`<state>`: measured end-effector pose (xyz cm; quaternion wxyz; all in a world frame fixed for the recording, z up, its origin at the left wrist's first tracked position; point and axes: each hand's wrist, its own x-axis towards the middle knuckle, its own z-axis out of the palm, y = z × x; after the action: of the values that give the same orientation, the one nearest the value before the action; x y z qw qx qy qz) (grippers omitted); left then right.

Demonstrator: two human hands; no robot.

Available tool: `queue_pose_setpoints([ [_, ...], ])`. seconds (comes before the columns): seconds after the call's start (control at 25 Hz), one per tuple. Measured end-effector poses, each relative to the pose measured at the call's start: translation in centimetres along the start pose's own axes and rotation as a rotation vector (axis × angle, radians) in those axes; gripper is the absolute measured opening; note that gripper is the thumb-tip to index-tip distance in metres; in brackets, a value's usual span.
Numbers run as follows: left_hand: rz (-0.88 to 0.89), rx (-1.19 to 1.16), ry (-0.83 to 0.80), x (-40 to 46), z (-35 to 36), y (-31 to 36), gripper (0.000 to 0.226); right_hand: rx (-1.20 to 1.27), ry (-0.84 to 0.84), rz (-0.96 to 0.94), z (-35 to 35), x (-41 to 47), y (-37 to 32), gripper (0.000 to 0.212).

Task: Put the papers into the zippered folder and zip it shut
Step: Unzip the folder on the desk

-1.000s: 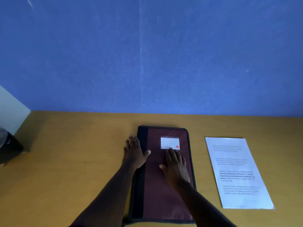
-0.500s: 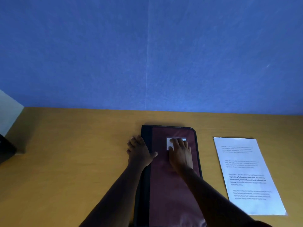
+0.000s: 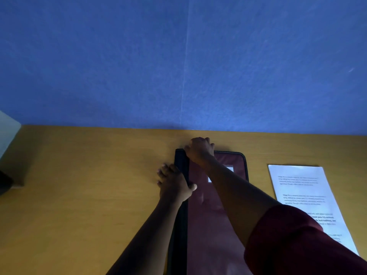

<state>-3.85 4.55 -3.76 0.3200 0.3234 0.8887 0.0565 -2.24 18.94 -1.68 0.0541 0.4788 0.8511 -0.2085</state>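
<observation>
The maroon zippered folder [image 3: 210,225] with a black spine lies shut and flat on the wooden table [image 3: 89,195], running from the near edge toward the wall. My left hand [image 3: 174,185] clamps the spine on the folder's left side, thumb on the cover and fingers on the table. My right hand [image 3: 199,150] reaches across to the folder's far left corner with its fingers curled over the edge. The fingertips and whatever they pinch are hidden. A stack of white printed papers [image 3: 303,195] lies on the table to the right of the folder, partly behind my right sleeve.
A blue wall [image 3: 178,66] rises right behind the table's far edge. At the far left stand a dark object [image 3: 5,183] and a pale panel [image 3: 8,128]. Bare wood stretches left of the folder.
My right hand slid from the label on the cover up to the folder's far left corner. My left hand stayed on the spine. The view tilted closer and slightly right.
</observation>
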Motion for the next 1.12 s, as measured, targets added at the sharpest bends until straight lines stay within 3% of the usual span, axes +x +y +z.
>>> queue_pose_setpoints([
  [0.44, 0.01, 0.048, 0.025, 0.0, 0.1, 0.2, 0.117, 0.129, -0.025, 0.328, 1.2, 2.4, -4.2, 0.033],
  [0.92, 0.017, 0.028, 0.053, -0.7, 0.8, 0.1, 0.121, 0.164, 0.021, 0.387, 0.9, 3.1, -1.7, 0.029],
  [1.12, 0.021, 0.05, 0.056, -0.8, 0.8, 0.2, 0.119, 0.17, 0.073, 0.422, -0.2, 3.2, 0.8, 0.013],
])
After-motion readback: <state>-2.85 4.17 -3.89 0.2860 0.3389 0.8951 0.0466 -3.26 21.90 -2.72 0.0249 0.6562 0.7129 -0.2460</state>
